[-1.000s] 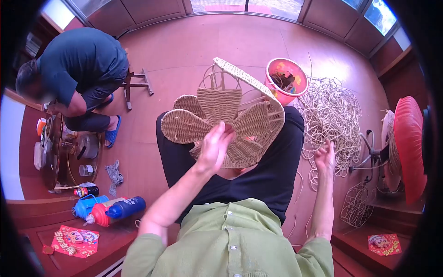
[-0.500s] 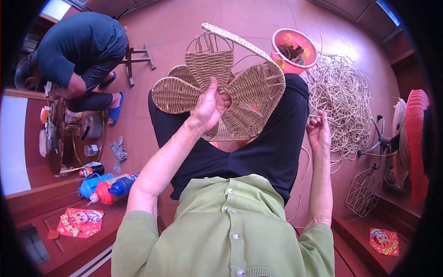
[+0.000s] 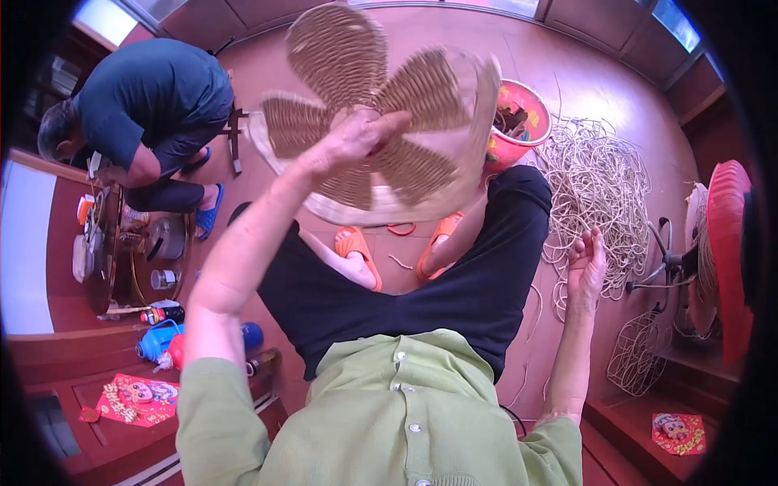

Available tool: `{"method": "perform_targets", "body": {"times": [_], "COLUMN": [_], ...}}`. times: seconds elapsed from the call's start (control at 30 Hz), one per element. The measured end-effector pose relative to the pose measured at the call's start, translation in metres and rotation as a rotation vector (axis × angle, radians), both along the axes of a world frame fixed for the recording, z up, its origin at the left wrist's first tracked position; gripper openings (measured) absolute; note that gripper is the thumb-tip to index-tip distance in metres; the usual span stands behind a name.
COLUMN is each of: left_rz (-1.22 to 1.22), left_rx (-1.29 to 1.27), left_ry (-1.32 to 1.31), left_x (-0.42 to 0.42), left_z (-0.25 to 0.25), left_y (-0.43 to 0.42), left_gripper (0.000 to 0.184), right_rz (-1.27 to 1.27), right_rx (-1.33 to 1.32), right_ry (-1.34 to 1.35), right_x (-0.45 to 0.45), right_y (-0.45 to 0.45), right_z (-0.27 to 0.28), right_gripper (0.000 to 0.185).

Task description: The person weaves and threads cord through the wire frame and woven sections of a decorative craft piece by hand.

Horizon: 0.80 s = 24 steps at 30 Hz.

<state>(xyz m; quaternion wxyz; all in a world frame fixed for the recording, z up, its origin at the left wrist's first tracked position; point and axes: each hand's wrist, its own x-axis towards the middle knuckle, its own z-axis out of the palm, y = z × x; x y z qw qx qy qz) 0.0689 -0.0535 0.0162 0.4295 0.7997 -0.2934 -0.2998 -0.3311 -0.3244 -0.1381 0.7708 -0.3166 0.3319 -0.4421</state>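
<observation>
My left hand [image 3: 356, 138] is closed on the middle of a woven flower-shaped piece [image 3: 336, 53], raised in front of my knees. Its petals and pale curved rim are blurred by motion. Off to the right, my right hand [image 3: 588, 257] is raised beside a large heap of pale cord [image 3: 596, 182], its fingers curled together. Whether a strand lies between those fingers is too small to make out. A red and yellow bucket [image 3: 531, 121] stands behind my right knee, with brown scraps inside.
Another person [image 3: 154, 97] bends over a low round table [image 3: 101, 267] at the left. Bottles [image 3: 162, 340] stand at the lower left. On the right are a red round seat [image 3: 729, 243] and a wire frame [image 3: 636, 352]. Orange slippers [image 3: 369, 263] are on my feet.
My left hand has lifted the woven piece up and forward off my lap and turned it, uncovering my feet. My right hand has shifted slightly right and down.
</observation>
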Motion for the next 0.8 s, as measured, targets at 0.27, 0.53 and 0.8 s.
{"method": "perform_targets", "body": {"times": [0.27, 0.53, 0.8], "left_rz": [-0.818, -1.062, -1.218], "left_rx": [0.647, 0.737, 0.856], "left_ry": [-0.484, -0.267, -0.530], "left_x": [0.002, -0.016, -0.016], "left_z": [-0.002, -0.015, 0.009], "left_y": [0.004, -0.004, -0.029], "left_gripper": [0.067, 0.070, 0.062], "right_rz": [0.171, 0.535, 0.737], "right_rx": [-0.145, -0.465, -0.320], "right_ry": [0.098, 0.282, 0.282], "right_x": [0.046, 0.062, 0.071], "right_y": [0.078, 0.144, 0.193], "right_z": [0.051, 0.079, 0.071], "right_gripper": [0.024, 0.018, 0.019]}}
